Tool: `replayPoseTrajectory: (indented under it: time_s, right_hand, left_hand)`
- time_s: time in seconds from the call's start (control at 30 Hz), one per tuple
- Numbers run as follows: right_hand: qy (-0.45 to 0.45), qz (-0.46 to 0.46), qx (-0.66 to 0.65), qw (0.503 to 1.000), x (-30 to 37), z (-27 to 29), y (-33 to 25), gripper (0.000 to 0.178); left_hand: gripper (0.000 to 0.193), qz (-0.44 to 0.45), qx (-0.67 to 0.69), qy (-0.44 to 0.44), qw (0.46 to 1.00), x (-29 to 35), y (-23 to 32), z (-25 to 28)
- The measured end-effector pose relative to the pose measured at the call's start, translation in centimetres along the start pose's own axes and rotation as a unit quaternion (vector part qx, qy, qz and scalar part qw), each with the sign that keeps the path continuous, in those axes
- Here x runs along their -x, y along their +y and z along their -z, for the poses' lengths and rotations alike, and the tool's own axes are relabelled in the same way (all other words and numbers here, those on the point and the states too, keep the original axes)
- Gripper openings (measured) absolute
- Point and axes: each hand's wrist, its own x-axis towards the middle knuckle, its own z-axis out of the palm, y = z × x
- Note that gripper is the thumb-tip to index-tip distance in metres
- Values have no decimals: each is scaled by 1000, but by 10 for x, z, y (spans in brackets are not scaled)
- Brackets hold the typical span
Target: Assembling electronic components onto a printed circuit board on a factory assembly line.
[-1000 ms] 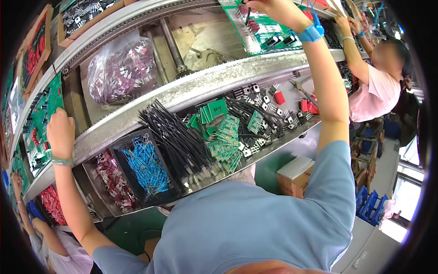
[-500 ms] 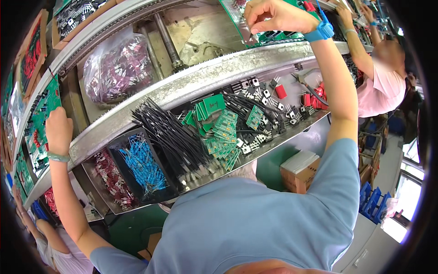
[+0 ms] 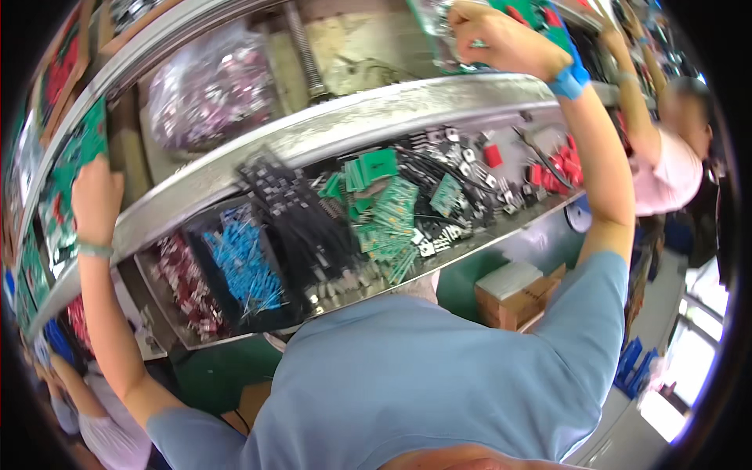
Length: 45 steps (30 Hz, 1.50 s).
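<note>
My left hand [image 3: 97,201] is closed at the right edge of a green circuit board [image 3: 88,135] at the far left. Its fingertips are mostly hidden behind the knuckles, and they seem to grip the board's edge. At the top right my right hand [image 3: 507,41], with a blue wrist strap [image 3: 570,81], has its fingers curled together over another green circuit board [image 3: 540,14]. The picture is blurred there, and whatever its fingers hold cannot be made out. Red parts stand on both boards.
Below the metal rail [image 3: 329,110] a long tray holds black cables [image 3: 301,211], small green boards [image 3: 388,211], black transistors and red parts [image 3: 560,166]. Blue resistors [image 3: 243,262] fill a black bin. Behind the rail lies a bag of parts [image 3: 207,90]. A co-worker [image 3: 670,172] sits at right.
The view has shifted and blurred. My right hand has turned so that its knuckles face me more, fingers still curled. My left hand stays beside its board, slightly lower in the wrist.
</note>
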Motion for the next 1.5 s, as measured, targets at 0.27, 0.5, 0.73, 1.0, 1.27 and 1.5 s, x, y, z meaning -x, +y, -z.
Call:
replayPoseTrajectory:
  time_s: [0.27, 0.5, 0.73, 1.0, 1.27, 1.5]
  right_hand:
    - [80, -69, 20, 994, -12, 13, -15, 25]
    - [66, 48, -170, 982, -190, -29, -112, 21]
    - [-39, -149, -568, 809, -362, -108, -183, 36]
    - [27, -201, -583, 787, -351, -104, -191, 12]
    - [16, -242, -543, 804, -248, -82, -112, 19]
    - [76, -208, 146, 964, -97, -62, -47, 20]
  left_hand:
    - [32, 109, 249, 39, 961, 3, 1, 61]
    - [34, 345, 245, 104, 900, 70, -131, 6]
    - [35, 277, 172, 7, 945, 120, -269, -95]
    - [42, 429, 443, 78, 783, 127, -254, -83]
    - [24, 378, 623, -57, 682, 62, -146, -22]
    - [25, 286, 603, -107, 737, 35, -74, 16]
